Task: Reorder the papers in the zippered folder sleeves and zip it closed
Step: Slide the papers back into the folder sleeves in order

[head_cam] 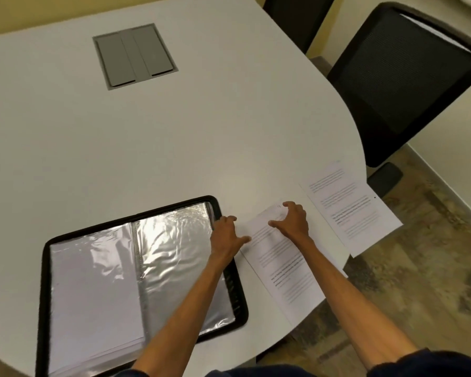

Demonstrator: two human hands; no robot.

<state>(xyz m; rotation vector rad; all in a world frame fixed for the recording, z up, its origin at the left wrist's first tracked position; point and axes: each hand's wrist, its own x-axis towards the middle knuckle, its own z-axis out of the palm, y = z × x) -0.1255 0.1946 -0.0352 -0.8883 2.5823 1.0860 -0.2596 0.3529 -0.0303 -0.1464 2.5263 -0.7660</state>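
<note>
I see the zippered folder (pixel 44 281) lying open on the worktop (pixel 174 131), its clear sleeves (pixel 174 254) facing up. My left hand (pixel 226 238) rests at the folder's right rim, fingers loose, thumb reaching onto the near sheet (pixel 283 268) just beside it. My right hand (pixel 292 220) arches over that sheet, fingers spread wide, tips pressing it. A second sheet (pixel 348 202) lies further right, overhanging the worktop's edge.

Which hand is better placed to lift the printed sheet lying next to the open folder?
Probably the right hand: its fingers rest on the nearer sheet. The left hand only touches that sheet's edge, beside the folder rim, so it suits steadying the folder.
</note>
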